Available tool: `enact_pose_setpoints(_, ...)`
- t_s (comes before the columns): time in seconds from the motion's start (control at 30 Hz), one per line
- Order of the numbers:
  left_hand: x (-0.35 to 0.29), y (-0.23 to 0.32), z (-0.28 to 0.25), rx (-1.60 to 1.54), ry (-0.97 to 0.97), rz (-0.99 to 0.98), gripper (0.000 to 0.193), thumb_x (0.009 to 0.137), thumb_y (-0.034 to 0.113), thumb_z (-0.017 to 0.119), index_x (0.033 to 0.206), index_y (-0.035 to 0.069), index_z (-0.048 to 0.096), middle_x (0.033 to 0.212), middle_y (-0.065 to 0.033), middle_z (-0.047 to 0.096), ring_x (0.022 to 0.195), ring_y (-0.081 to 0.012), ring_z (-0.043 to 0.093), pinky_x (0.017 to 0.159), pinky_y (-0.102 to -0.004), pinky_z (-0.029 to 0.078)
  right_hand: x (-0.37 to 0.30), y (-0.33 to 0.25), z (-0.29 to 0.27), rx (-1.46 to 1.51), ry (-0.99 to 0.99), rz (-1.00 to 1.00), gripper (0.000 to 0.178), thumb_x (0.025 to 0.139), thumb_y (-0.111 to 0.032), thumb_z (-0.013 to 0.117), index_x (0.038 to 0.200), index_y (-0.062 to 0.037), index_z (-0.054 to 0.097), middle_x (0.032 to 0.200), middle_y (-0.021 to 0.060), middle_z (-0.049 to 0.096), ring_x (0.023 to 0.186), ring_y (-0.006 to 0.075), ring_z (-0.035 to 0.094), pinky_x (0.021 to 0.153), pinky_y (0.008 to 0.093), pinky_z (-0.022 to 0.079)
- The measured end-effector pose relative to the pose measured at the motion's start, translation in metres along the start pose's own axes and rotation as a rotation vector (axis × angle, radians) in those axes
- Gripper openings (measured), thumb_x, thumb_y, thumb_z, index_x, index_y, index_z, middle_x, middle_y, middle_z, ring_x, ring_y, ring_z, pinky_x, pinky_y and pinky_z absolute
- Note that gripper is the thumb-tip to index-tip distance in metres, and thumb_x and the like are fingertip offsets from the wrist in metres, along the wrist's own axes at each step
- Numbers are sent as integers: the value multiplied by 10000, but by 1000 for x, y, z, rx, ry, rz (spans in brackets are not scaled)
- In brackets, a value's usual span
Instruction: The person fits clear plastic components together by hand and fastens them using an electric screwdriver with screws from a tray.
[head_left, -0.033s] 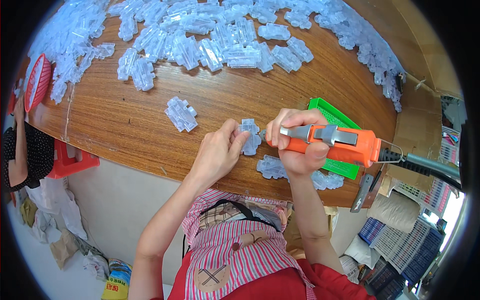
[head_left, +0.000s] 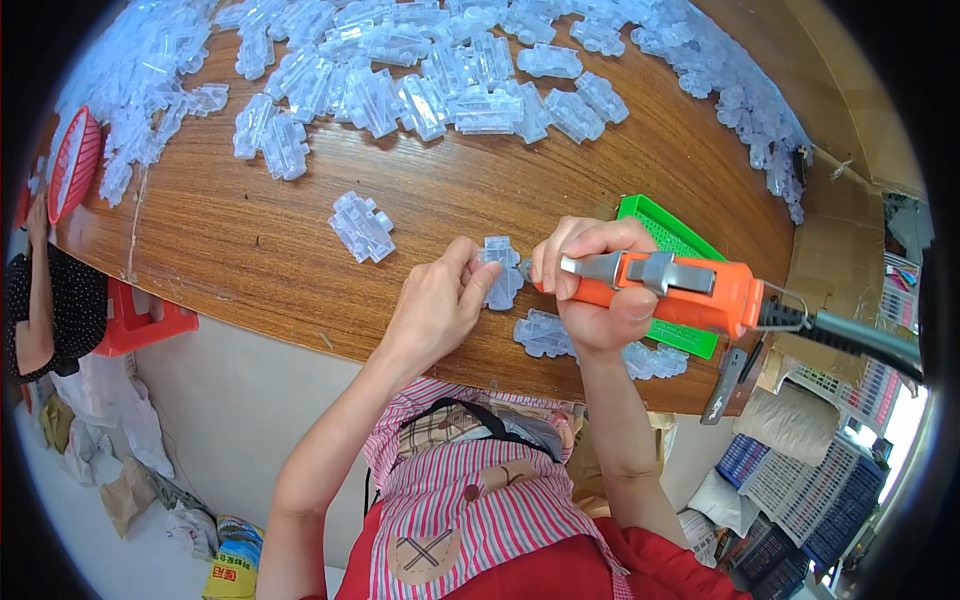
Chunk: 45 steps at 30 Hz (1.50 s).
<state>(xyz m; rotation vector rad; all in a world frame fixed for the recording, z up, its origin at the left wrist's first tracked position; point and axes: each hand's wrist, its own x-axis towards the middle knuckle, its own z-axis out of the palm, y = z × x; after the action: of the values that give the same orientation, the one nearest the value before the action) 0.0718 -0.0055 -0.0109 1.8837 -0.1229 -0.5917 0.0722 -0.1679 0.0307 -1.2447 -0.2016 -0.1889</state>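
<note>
Between its thumb and fingers my left hand pinches a clear plastic car-shaped piece low over the table. My right hand is wrapped round an orange electric screwdriver with a silver lever and a cable. The tool's front end points left at the edge of the piece; whether its tip touches cannot be made out. Beyond my left hand lies a single clear piece. Two more clear pieces, one left of my right wrist and one right of it, lie near the table edge.
Many clear pieces are heaped across the far side of the wooden table. A green basket sits partly behind the tool. At the lower right are a grey box cutter and stacked crates. Someone's arm is beside a red basket.
</note>
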Motion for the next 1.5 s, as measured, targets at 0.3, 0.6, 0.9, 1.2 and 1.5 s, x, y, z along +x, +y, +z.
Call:
enact_pose_setpoints(0.3, -2, 4, 6, -133, 63, -17, 196, 929, 153, 613, 851, 4, 513, 603, -185, 543, 562, -355, 595, 539, -431, 429, 3, 1, -1, -88, -96, -27, 602, 854, -618, 618, 954, -29, 548, 641, 37, 516, 567, 158, 491, 515, 300, 429)
enact_pose_setpoints(0.6, -3, 4, 5, -371, 96, -141, 229, 957, 180, 615, 881, -25, 547, 668, -71, 642, 581, -104, 642, 522, -248, 541, 11, -23, 0, 1, -47, -85, 747, 851, -719, 515, 1012, 10, 552, 603, 18, 514, 540, 134, 496, 476, 281, 424)
enact_pose_setpoints(0.9, -1, 6, 3, -447, 98, -195, 229, 969, 198, 607, 892, -9, 547, 716, -72, 662, 617, -111, 658, 550, -234, 551, -1, -14, 2, -29, -45, -28, 724, 845, -724, 521, 954, -8, 547, 596, 32, 499, 549, 160, 502, 487, 308, 440)
enact_pose_setpoints(1.2, 1, 4, 6, -468, 104, -158, 221, 971, 181, 602, 880, -10, 539, 703, -69, 655, 607, -105, 651, 541, -235, 548, -1, 0, 3, 35, -62, -23, 589, 846, -574, 659, 952, -4, 561, 670, 54, 553, 567, 149, 520, 496, 284, 422)
enact_pose_setpoints(1.5, -1, 10, 9, -401, 198, -107, 229, 954, 161, 615, 855, -32, 540, 661, -85, 646, 582, -125, 665, 516, -254, 542, 1, 0, 6, -84, -110, -40, 659, 810, -631, 662, 949, 9, 585, 623, 39, 529, 546, 156, 510, 490, 289, 432)
